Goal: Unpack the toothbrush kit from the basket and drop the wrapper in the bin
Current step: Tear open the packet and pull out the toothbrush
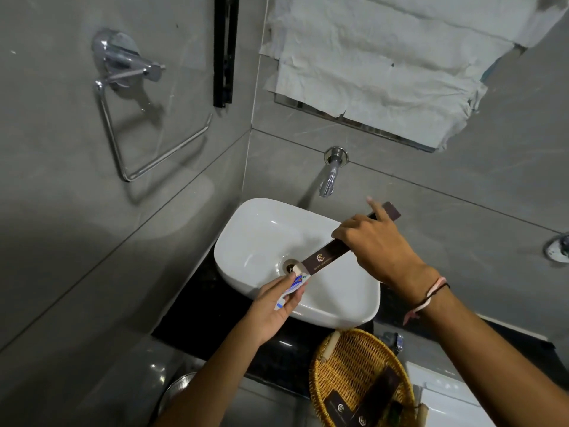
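Note:
Over the white sink (255, 238), my right hand (374, 241) grips a long dark brown kit box (323, 257), its index finger lifted off the far end. My left hand (277, 306) pinches a small blue and white toothpaste tube (291, 289) that sticks out of the box's near end, beside a pale toothbrush tip (298, 269). The wicker basket (348, 349) stands on the black counter at the lower right. It holds several more dark boxes (381, 392). A round metal bin (178, 389) shows on the floor at the lower left, partly hidden by my left forearm.
A chrome tap (331, 174) juts from the grey tiled wall above the sink. A chrome towel ring (144, 118) hangs on the left wall. Torn paper (385, 57) covers a mirror at the top right. The black counter (197, 318) runs under the sink.

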Available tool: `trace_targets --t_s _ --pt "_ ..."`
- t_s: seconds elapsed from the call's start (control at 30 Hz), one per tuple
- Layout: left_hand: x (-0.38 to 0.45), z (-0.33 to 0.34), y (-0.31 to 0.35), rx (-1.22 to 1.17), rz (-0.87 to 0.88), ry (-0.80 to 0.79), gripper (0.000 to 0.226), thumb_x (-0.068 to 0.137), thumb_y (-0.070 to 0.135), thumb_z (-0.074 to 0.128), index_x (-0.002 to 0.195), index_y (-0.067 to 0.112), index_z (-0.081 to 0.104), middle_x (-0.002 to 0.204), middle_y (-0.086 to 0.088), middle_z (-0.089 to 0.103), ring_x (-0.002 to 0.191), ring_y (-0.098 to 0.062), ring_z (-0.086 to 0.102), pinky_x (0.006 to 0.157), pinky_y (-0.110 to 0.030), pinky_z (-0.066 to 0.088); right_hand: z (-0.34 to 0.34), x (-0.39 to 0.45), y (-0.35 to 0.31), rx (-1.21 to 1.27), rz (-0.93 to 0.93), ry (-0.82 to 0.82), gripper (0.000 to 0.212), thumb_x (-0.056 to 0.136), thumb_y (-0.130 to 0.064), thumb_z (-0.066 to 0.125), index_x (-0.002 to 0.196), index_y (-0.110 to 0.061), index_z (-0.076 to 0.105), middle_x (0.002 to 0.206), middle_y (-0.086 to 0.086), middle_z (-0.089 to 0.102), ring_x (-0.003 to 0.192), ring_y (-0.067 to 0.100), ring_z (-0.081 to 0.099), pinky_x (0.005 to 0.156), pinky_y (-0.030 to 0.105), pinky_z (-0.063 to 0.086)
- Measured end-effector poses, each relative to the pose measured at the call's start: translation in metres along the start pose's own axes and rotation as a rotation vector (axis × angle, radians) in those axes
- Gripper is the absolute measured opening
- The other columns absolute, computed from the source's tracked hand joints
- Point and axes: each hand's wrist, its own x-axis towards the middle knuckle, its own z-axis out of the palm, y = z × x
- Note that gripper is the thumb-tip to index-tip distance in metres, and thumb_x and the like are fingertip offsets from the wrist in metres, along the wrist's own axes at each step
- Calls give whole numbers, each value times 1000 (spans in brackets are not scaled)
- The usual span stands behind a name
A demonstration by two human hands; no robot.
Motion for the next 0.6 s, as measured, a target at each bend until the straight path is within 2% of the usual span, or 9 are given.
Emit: trace_targets --t_s 0.03,0.1,0.17,0.2,0.27,0.37,0.4,0.5,0.6 --pt "-6 -6 2 38 41 40 42 77 25 81 112 4 73 113 -8 77 104 -14 72 82 -24 60 5 1 0 11 15 -13 41 88 -5 58 122 -29 64 120 -5 71 120 24 63 123 50 23" --pt "-16 -25 11 100 170 122 42 84 36 72 117 10 71 116 9 72 107 4 65 98 -16 51 16 1 0 69 69 -11 38 89 -8 55 120 -28 63 119 -4 69 111 26 65 103 40 44" --pt "-35 -53 17 161 262 78 18 91 15 67 104 7 76 106 0 76 96 0 70 92 -18 56 30 1 -4 211 174 3 31 88 -9 59 116 -22 65 115 1 66 102 31 67 80 39 52" --pt "-42 -65 22 239 329 115 17 91 0 63 93 5 79 96 -5 79 89 -6 74 83 -19 59 35 1 -8 296 224 7 27 87 -10 62 113 -18 66 113 4 64 99 33 67 75 40 52" --pt "-65 -86 37 335 342 298 27 89 -10 59 86 7 79 84 -1 81 81 -8 76 71 -14 59 44 4 -24 486 278 15 24 83 -15 69 107 -13 68 108 9 62 96 37 66 74 42 55" --pt "-122 -117 50 472 317 463 20 92 24 67 110 23 74 96 22 78 93 8 70 77 -8 56 54 10 -70 820 330 66 34 75 -26 76 108 -19 71 105 7 70 97 34 67 79 44 57" --pt "-139 -131 50 518 316 517 23 88 34 70 109 27 75 99 22 77 95 7 69 80 -9 56 56 12 -91 936 334 83 35 73 -27 78 108 -22 72 104 4 74 96 30 69 81 43 57" --pt "-187 -171 34 365 360 658 14 83 9 69 83 14 82 84 -2 82 78 -10 76 71 -18 61 66 16 -160 1271 290 151 32 74 -27 82 104 -21 74 98 -1 79 90 19 74 85 25 56" --pt "-225 -199 9 387 343 795 12 75 1 71 77 6 81 81 -12 81 74 -17 77 67 -20 62 78 16 -230 1467 205 166 35 77 -30 85 107 -18 71 100 -5 77 92 9 71 84 21 55"
